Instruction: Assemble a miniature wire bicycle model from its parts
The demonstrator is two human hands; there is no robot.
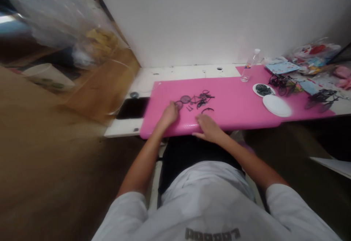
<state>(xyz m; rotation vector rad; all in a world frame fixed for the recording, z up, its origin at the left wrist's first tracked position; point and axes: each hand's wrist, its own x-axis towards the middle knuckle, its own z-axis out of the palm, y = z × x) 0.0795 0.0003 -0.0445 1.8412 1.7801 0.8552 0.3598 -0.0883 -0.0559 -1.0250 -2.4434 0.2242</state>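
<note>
Small dark bicycle-model parts lie on a pink mat [233,102]. My left hand [169,114] is at the left end of this group, its fingers closed at the rim of a small wheel [179,104]. Beside that wheel lies a second wheel [185,99], next to a thin bicycle frame [195,99]. My right hand [210,128] is at the mat's front edge, thumb apart from the fingers, with nothing visible in it. Just beyond its fingertips is a curved black piece [208,109]. Two short thin pieces [189,108] lie between the hands.
To the right are a clear bottle [247,69], a plate of dark parts [257,90], a white plate [276,106] and assembled bicycle models [322,99]. Plastic bags [315,56] sit at the far right. A black flat object [133,108] lies left of the mat.
</note>
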